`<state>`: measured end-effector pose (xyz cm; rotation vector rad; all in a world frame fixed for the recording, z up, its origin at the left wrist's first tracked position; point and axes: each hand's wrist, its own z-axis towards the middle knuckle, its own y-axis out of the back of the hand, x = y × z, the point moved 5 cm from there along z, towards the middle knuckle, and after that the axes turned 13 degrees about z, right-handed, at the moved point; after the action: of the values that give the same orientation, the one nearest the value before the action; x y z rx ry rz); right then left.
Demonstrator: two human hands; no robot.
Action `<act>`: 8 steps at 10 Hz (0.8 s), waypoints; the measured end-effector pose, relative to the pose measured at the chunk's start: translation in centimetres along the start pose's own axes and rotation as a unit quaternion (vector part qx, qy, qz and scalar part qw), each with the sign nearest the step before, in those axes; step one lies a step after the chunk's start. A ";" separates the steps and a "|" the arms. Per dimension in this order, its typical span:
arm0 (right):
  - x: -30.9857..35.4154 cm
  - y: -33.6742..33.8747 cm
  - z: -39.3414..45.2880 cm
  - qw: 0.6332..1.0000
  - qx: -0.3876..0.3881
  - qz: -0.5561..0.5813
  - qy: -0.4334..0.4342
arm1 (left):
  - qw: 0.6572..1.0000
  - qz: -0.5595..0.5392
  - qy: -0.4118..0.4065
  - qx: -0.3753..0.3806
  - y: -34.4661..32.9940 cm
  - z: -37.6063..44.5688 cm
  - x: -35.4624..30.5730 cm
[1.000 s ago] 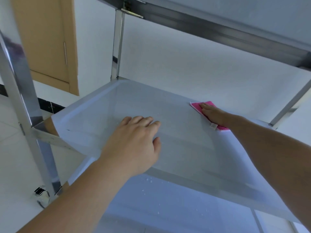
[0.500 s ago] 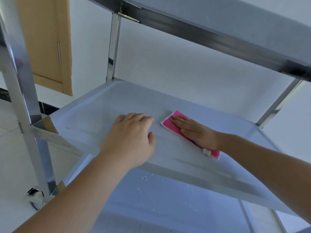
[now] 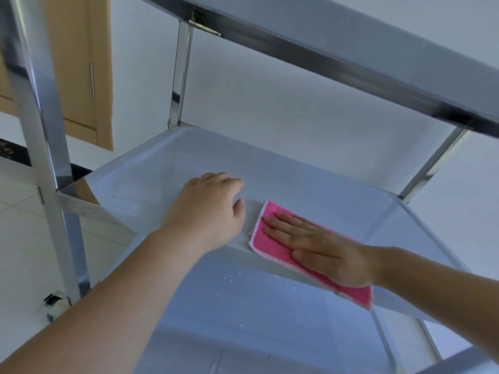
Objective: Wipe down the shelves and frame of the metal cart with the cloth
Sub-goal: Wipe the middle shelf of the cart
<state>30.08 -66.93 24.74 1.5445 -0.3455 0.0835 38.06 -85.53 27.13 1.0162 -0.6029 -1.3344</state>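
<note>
Swept leftward across the middle shelf (image 3: 310, 168), the pink cloth (image 3: 272, 236) lay under the flat right hand (image 3: 321, 247), long axis running toward the front edge; the left hand (image 3: 208, 209), lightly curled and holding nothing, rested just beside it.

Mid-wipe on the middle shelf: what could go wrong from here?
The pink cloth already overhangs the middle shelf's front edge, held only by the flat right hand; it may slip off. The left hand sits close beside the cloth and could block a leftward stroke. Droplets on the lower shelf remain unwiped.
</note>
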 end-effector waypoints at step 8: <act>-7.5 3.1 5.4 0.989 -0.002 0.056 -0.137 | 0.999 0.036 0.014 -0.004 1.0 -0.7 7.4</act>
<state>21.19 -70.96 25.64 1.5335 -0.6500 -0.0443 40.50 -92.57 26.32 0.9972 -0.6075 -1.2571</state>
